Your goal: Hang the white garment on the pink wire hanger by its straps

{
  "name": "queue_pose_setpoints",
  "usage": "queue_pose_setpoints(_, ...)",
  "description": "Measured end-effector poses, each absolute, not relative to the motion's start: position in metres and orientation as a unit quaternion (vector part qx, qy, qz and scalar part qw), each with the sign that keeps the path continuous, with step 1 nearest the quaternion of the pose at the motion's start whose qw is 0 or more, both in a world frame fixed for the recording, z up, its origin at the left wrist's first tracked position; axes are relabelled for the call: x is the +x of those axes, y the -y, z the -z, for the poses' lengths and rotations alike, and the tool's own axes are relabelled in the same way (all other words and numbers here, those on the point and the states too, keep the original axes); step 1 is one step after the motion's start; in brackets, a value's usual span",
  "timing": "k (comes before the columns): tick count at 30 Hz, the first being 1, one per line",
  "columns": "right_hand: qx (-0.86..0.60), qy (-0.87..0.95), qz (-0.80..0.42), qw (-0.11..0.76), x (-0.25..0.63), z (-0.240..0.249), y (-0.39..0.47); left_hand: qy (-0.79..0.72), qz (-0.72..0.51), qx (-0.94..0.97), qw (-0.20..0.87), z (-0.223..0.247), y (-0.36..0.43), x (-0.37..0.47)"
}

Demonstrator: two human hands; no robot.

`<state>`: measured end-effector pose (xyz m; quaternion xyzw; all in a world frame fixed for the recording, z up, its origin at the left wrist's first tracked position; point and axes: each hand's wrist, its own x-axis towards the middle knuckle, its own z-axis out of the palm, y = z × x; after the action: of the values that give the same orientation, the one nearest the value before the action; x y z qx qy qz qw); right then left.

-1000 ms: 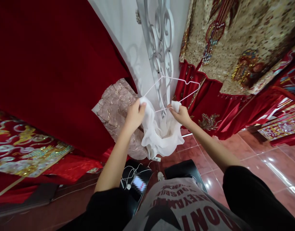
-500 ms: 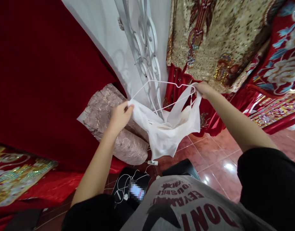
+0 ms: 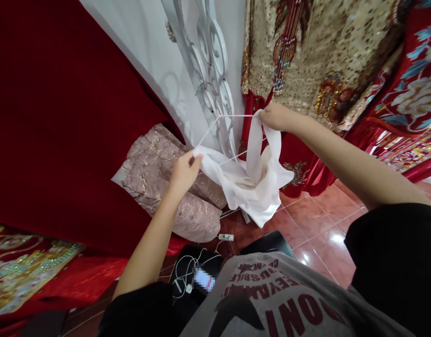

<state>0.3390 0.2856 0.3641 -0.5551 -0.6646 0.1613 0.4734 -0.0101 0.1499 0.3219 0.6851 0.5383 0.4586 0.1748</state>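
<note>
A thin white sleeveless top (image 3: 260, 187) hangs from a white wire hanger (image 3: 232, 115) in front of me. My left hand (image 3: 186, 172) is closed at the hanger's left end, pinching the top's left shoulder there. At the right, my right hand (image 3: 275, 116) is closed around the other shoulder strap, lifted against the upper bar of the hanger. That strap forms a tall loop, and the body of the top sags in folds below. The right end of the hanger is partly hidden by cloth and hand.
Behind the hanger stands a white scrollwork metal frame (image 3: 217, 51). Rolled pink brocade (image 3: 197, 213) lies left, beside a large red cloth (image 3: 68, 117). Gold beaded garments (image 3: 306, 56) hang right. Below, a phone (image 3: 204, 279) and white cables rest on a black surface above red floor tiles (image 3: 318, 220).
My right hand has moved left and up along the hanger, bringing the strap with it. My left hand has shifted slightly right. The top now hangs more bunched, its lower part swung right.
</note>
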Motion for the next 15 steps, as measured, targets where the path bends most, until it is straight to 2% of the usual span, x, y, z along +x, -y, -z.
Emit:
queue_pose_setpoints(3, -0.559, 0.736, -0.098, 0.369, 0.335, -0.366, -0.250, -0.546, -0.454, 0.686, 0.155, -0.322, -0.150, -0.012)
queue_pose_setpoints(6, -0.560, 0.758, -0.010, 0.334, 0.335, -0.382, -0.214, -0.569, -0.414, 0.698, 0.131, -0.319, -0.154, -0.016)
queue_pose_setpoints(10, -0.593, 0.750, 0.092, 0.279, 0.331, -0.428, -0.177, -0.568, -0.401, 0.713, 0.089, -0.301, -0.160, -0.021)
queue_pose_setpoints(13, -0.537, 0.792, 0.073, 0.281, 0.320, -0.438, -0.163, -0.515, -0.484, 0.705, 0.060, -0.277, -0.157, -0.019)
queue_pose_setpoints(15, -0.454, 0.844, 0.014, 0.284, 0.305, -0.416, -0.164, -0.478, -0.551, 0.684, 0.024, -0.257, -0.148, -0.012)
